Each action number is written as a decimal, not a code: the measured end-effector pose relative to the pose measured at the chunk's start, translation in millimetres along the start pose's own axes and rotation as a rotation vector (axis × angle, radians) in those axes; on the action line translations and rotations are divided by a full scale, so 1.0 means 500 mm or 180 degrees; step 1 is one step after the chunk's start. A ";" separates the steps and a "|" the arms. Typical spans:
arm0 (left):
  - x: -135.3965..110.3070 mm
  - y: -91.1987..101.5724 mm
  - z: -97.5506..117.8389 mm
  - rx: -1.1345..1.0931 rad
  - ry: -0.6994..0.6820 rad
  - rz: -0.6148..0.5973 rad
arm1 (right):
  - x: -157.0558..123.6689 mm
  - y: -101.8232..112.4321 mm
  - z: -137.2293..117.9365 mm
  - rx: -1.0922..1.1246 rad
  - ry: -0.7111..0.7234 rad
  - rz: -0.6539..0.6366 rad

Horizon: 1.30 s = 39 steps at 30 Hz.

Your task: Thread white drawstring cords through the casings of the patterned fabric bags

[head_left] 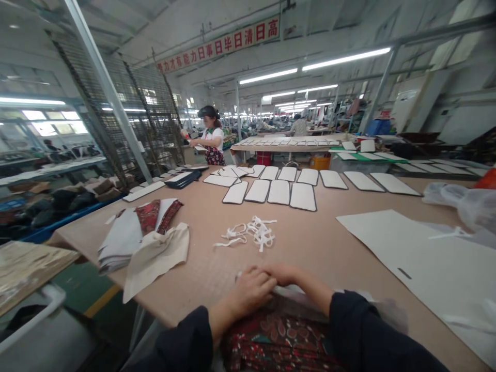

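At the table's near edge, my left hand (253,287) and my right hand (281,274) meet with fingers bent inward. Both seem to grip the gathered edge of a clear plastic bag (296,295); my left hand partly covers the right fingertips. Below my wrists, close to my body, lies a bundle of dark red floral fabric (281,336), pleated or stacked in folds. Just beyond my hands, a tangle of white fabric ties (259,232) rests on the brown tabletop (310,243).
Rows of white panels with dark edging (279,192) cover the far side. At left sits a stack of grey cloth (124,232) with a cream cloth (158,256). A large white sheet (418,263) and crumpled plastic (465,201) lie right. A co-worker (212,137) stands beyond the table.
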<state>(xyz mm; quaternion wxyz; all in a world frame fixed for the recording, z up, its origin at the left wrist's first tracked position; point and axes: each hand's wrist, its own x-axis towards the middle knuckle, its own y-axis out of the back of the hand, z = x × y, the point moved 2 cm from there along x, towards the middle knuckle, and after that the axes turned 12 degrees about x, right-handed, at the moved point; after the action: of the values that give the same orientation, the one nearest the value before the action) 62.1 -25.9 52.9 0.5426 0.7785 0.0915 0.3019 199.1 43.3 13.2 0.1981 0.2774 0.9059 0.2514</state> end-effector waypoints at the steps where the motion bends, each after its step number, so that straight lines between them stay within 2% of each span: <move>1: -0.003 -0.017 -0.034 -0.0076 0.0396 -0.0022 | -0.003 0.004 0.005 0.0068 -0.0113 0.0058; 3: -0.012 -0.054 -0.110 -0.0102 0.1353 -0.0109 | -0.009 0.013 0.016 0.0079 -0.0500 0.0274; 5: -0.024 -0.089 -0.179 0.0033 0.2043 -0.0370 | -0.013 0.027 0.023 -0.0025 -0.0919 0.0609; 8: -0.040 -0.123 -0.247 0.0287 0.2557 -0.0780 | -0.012 0.045 0.016 -0.0358 -0.1237 0.1142; 10: -0.042 -0.135 -0.266 0.0341 0.2629 -0.0933 | -0.004 0.047 -0.003 -0.0518 -0.1036 0.1373; 13: -0.033 -0.136 -0.257 0.0299 0.2524 -0.0954 | 0.023 0.034 -0.041 -0.0604 -0.0407 0.1627; 16: -0.015 -0.117 -0.221 0.0080 0.2166 -0.0676 | 0.058 0.020 -0.070 -0.0830 0.0218 0.2109; 18: -0.006 -0.099 -0.198 -0.0129 0.1948 -0.0483 | 0.084 0.015 -0.077 -0.0951 0.0418 0.2317; 20: -0.003 -0.082 -0.188 -0.0334 0.1947 -0.0326 | 0.107 0.015 -0.070 -0.0774 0.0272 0.2360; 23: -0.009 -0.068 -0.197 -0.0697 0.2287 -0.0003 | 0.127 0.019 -0.051 -0.0108 -0.0007 0.2460; 26: -0.012 -0.067 -0.208 -0.1037 0.2550 0.0178 | 0.129 0.021 -0.049 0.0284 0.0403 0.2653; 28: -0.006 -0.069 -0.205 -0.1141 0.2561 0.0148 | 0.127 0.019 -0.052 0.0512 0.0668 0.2611; 30: 0.004 -0.074 -0.198 -0.1182 0.2498 0.0101 | 0.125 0.013 -0.053 0.0778 0.0694 0.2431; 32: 0.013 -0.083 -0.193 -0.1287 0.2407 0.0118 | 0.122 0.010 -0.049 0.0948 0.0522 0.2416; 35: 0.017 -0.109 -0.198 -0.1588 0.2286 0.0055 | 0.108 0.013 -0.043 0.1178 0.0026 0.2750; 37: 0.011 -0.129 -0.207 -0.1610 0.2102 -0.0194 | 0.091 0.019 -0.049 0.1484 -0.0165 0.2817; 39: -0.002 -0.142 -0.222 -0.1364 0.1948 -0.0621 | 0.065 0.033 -0.065 0.1806 -0.0022 0.2769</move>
<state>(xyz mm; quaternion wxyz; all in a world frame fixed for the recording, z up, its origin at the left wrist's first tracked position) 11.2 89.1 13.9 0.6667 0.5091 0.2576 0.4795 164.5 63.4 41.2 -0.0048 0.6719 0.7387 0.0540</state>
